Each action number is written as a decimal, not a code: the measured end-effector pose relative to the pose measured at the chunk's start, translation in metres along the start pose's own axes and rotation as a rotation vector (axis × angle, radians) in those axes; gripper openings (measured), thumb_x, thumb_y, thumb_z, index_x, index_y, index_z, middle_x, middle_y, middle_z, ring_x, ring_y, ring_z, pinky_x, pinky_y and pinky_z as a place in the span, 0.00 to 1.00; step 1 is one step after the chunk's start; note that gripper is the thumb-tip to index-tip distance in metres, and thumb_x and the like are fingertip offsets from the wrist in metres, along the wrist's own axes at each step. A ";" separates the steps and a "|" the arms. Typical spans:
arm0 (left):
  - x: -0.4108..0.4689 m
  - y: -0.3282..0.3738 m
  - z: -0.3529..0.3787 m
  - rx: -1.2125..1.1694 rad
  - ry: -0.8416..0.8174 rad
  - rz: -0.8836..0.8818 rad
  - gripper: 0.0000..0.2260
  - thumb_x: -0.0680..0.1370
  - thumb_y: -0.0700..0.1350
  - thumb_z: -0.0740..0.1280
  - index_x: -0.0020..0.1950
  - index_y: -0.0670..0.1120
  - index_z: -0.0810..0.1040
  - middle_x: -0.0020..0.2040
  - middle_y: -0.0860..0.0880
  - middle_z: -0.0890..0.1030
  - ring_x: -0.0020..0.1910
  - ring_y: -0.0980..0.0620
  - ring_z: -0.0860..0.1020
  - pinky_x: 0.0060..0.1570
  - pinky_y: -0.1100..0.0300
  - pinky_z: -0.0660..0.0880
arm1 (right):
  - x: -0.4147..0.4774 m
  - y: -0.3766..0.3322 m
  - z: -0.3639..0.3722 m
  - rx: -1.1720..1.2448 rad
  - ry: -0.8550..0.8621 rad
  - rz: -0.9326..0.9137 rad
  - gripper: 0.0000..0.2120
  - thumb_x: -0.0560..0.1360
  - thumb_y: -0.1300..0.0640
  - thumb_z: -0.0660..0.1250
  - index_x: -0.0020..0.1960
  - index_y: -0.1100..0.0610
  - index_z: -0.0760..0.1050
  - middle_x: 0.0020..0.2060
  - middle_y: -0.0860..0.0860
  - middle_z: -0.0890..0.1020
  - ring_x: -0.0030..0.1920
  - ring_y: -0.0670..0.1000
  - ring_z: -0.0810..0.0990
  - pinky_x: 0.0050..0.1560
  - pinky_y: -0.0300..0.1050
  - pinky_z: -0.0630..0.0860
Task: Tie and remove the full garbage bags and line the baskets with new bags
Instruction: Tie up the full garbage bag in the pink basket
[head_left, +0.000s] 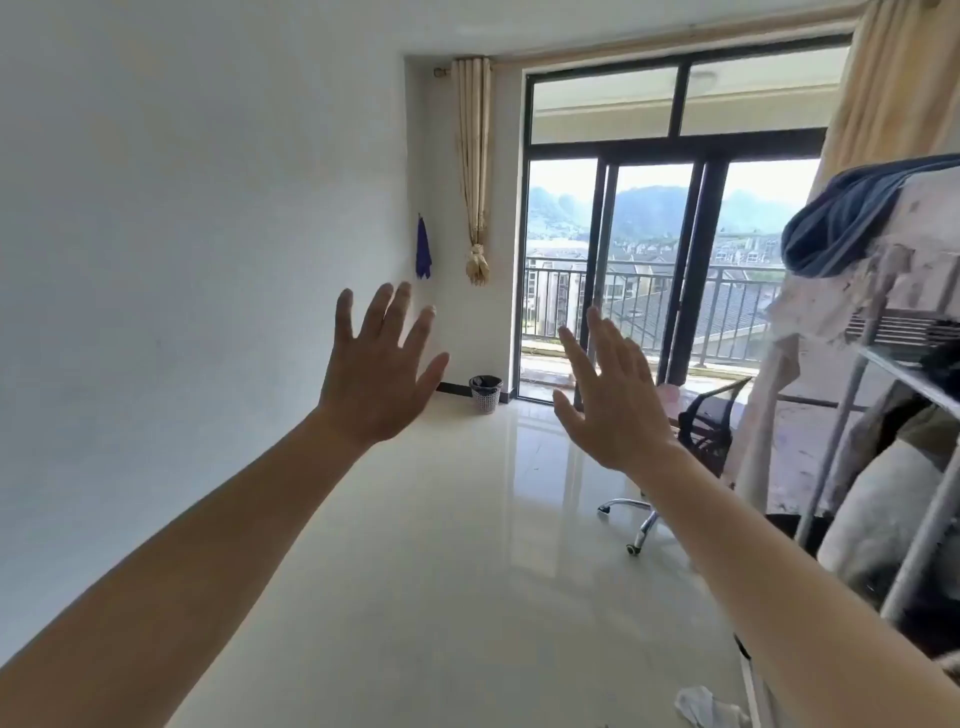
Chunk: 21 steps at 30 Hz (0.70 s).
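Both arms are raised, left hand (382, 371) and right hand (610, 402) spread wide and empty; the lined basket (485, 394), tucked beside the balcony door (605, 280), is not yet reached.

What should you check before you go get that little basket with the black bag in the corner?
1. Both hands free: ok. The left hand and right hand are open, fingers spread, holding nothing.
2. Basket found: ok. The small white lattice waste basket stands on the floor in the far corner, beside the sliding glass door.
3. Bag in place: ok. A black garbage bag lines its rim.
4. Bag full: cannot tell, too far away.
5. Path clear: ok. The glossy pale tiled floor is bare on the way; the black office chair stands off to the right.
6. New bags at hand: cannot tell, none in view.
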<state>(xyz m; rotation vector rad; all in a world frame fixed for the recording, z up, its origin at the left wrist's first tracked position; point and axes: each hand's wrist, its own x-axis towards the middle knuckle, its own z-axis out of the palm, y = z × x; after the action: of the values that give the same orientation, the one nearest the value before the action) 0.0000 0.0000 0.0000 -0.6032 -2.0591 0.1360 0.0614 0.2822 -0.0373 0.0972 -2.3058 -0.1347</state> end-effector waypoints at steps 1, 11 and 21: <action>0.002 -0.005 0.023 0.002 -0.030 -0.010 0.27 0.83 0.59 0.48 0.73 0.42 0.68 0.74 0.36 0.66 0.74 0.38 0.64 0.71 0.33 0.51 | 0.009 0.000 0.023 -0.010 -0.031 0.003 0.35 0.80 0.42 0.55 0.81 0.53 0.47 0.80 0.59 0.43 0.79 0.60 0.46 0.77 0.59 0.49; 0.104 -0.036 0.239 -0.129 -0.216 -0.109 0.28 0.82 0.58 0.48 0.72 0.42 0.69 0.72 0.37 0.69 0.71 0.39 0.67 0.69 0.35 0.56 | 0.122 0.070 0.210 -0.073 -0.271 0.114 0.33 0.82 0.40 0.50 0.81 0.51 0.43 0.79 0.58 0.40 0.79 0.57 0.41 0.78 0.57 0.43; 0.249 0.050 0.491 -0.232 -0.298 -0.089 0.28 0.81 0.59 0.47 0.74 0.44 0.66 0.74 0.40 0.67 0.74 0.42 0.63 0.71 0.36 0.55 | 0.224 0.226 0.412 -0.083 -0.325 0.217 0.34 0.82 0.39 0.49 0.81 0.52 0.42 0.79 0.58 0.40 0.79 0.58 0.41 0.78 0.58 0.43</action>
<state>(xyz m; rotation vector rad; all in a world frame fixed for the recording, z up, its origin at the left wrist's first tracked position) -0.4947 0.2297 -0.0890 -0.6622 -2.4083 -0.0709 -0.4002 0.5081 -0.1196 -0.2337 -2.6117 -0.1423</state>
